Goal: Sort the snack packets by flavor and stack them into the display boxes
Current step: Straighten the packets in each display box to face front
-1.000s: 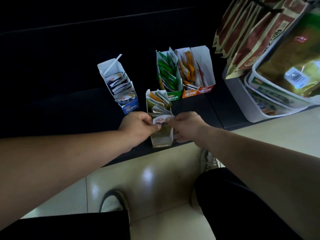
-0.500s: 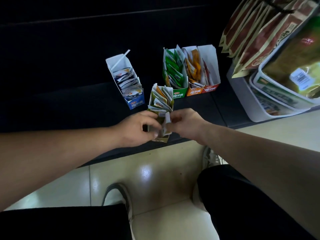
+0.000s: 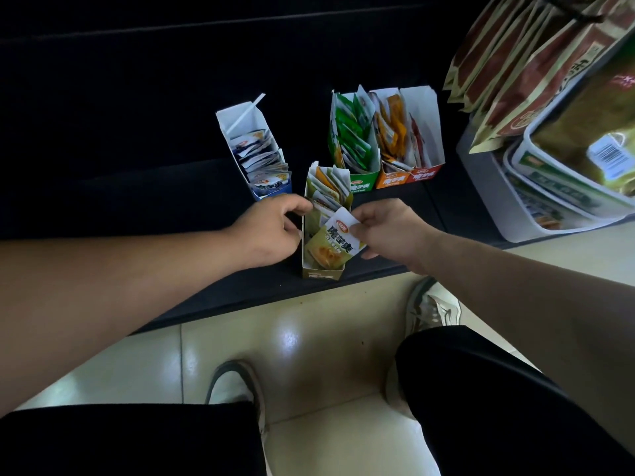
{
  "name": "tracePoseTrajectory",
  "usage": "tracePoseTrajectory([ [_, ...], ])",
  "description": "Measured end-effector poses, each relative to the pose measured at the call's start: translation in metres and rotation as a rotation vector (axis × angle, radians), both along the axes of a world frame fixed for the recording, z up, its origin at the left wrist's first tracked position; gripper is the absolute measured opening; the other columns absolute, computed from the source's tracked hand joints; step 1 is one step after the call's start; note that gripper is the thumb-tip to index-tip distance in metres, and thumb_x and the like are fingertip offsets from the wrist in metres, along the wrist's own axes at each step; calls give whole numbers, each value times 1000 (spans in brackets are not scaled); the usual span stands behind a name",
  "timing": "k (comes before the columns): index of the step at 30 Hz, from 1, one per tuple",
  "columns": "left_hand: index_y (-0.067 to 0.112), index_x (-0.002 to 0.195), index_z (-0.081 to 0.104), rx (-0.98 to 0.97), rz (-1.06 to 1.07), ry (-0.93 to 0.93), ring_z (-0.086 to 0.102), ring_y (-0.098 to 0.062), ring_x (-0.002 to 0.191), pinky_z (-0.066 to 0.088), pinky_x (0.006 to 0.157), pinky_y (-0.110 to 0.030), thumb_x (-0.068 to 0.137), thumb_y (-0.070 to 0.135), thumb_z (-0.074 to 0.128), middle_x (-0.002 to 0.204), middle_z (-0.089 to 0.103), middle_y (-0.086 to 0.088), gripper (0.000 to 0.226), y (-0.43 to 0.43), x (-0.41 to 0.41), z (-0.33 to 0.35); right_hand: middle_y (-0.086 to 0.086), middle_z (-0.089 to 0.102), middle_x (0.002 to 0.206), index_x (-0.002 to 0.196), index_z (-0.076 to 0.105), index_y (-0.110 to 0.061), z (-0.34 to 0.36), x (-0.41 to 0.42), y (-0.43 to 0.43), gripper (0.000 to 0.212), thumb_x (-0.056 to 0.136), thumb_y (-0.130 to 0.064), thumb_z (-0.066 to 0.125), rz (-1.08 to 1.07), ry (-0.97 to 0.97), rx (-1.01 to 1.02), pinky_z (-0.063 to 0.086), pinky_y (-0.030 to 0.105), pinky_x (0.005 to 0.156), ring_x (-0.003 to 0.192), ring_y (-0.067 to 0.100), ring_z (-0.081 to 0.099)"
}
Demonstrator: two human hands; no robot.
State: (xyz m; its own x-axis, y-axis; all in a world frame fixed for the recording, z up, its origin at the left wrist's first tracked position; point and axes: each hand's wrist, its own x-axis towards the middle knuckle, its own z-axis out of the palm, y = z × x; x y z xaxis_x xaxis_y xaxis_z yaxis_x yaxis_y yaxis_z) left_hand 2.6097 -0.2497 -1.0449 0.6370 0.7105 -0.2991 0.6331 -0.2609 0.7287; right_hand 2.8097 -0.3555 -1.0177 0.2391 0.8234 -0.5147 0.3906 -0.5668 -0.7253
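Snack packets are all up on the dark shelf [image 3: 137,207], past the person's black trouser legs [image 3: 481,389] and two shoes [image 3: 433,307] on the shiny pale floor [image 3: 309,338].

Closest on the shelf, right by its front edge, stands a yellow-green box [image 3: 323,273]. The left hand [image 3: 271,228] is at the box's left wall. Its fingers curl over the top of that wall and its thumb is against the side, so it holds the box. The right hand [image 3: 388,231] is on the other side. Its thumb and finger pinch the white top corner of one yellow-green packet [image 3: 335,245]. This packet leans at the front of the box, with its bottom part down inside. More packets stand in a row behind it in the same box.

A bit farther back and to the left is a blue box [image 3: 271,188] with blue and white packets. It stands apart from the others. Farther back on the right, three boxes stand side by side and touch: a green box [image 3: 360,183] with green packets, an orange box [image 3: 391,180] with orange packets, and a red box [image 3: 426,173] with just a few packets.

Off to the far right, big brown and gold bags [image 3: 515,63] lean over a white tub [image 3: 488,187].
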Motion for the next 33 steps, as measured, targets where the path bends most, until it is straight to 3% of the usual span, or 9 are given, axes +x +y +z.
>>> tracePoseTrajectory([
  [6,25,140,59,11,2,-2,70,-13,98,57,95,-34,98,16,68,127,66,6,44,-4,4,1,-12,68,90,95,73,-26,9,4,0,19,102,-15,59,243,-202,133,44,9,61,81,3,62],
  [13,19,122,68,117,53,-23,69,-18,91,58,89,-36,98,22,69,112,70,3,24,-1,10,3,-4,61,105,110,61,-38,-7,-19,2,22,104,-19,51,619,-433,24,56,42,87,99,20,61],
  [15,16,104,73,104,104,-33,71,-20,85,60,84,-40,100,34,67,96,74,-3,20,-2,13,4,-4,63,105,117,66,-38,-6,-25,0,24,105,-25,50,634,-336,-23,56,36,82,96,17,62],
  [17,12,89,74,17,154,-4,72,-23,78,59,78,-40,98,48,65,80,74,-10,38,-3,17,6,-5,67,103,117,72,-37,2,-26,0,26,103,-26,52,547,-161,-75,50,26,70,91,12,63],
  [19,15,83,77,-38,120,61,70,-19,74,58,73,-36,92,50,72,73,73,-5,36,-4,19,7,-4,69,104,111,76,-34,10,-22,2,28,98,-20,56,416,-72,-68,48,25,72,96,13,63],
  [22,20,91,80,-88,55,82,73,-17,82,61,79,-32,91,27,76,86,77,0,8,-4,23,11,-4,67,116,101,79,-36,14,-12,4,39,92,-6,56,220,46,-71,52,31,87,108,16,61],
  [27,18,95,76,-226,167,128,71,-14,71,41,51,-22,99,52,62,92,78,0,37,-6,25,15,8,73,117,109,72,-17,8,0,4,39,93,11,50,58,214,-131,61,47,94,103,22,74],
  [30,16,96,77,-264,167,161,73,-19,75,37,48,-23,95,62,61,89,79,-1,49,-10,24,13,7,74,117,118,62,-16,3,1,1,37,95,9,49,89,259,-155,60,51,95,106,24,74],
  [33,14,99,73,-326,158,175,72,-19,74,38,50,-24,100,50,61,91,79,-2,38,-12,25,13,1,71,122,127,60,-21,2,-1,1,49,92,12,47,130,249,-187,58,50,99,112,20,71],
])
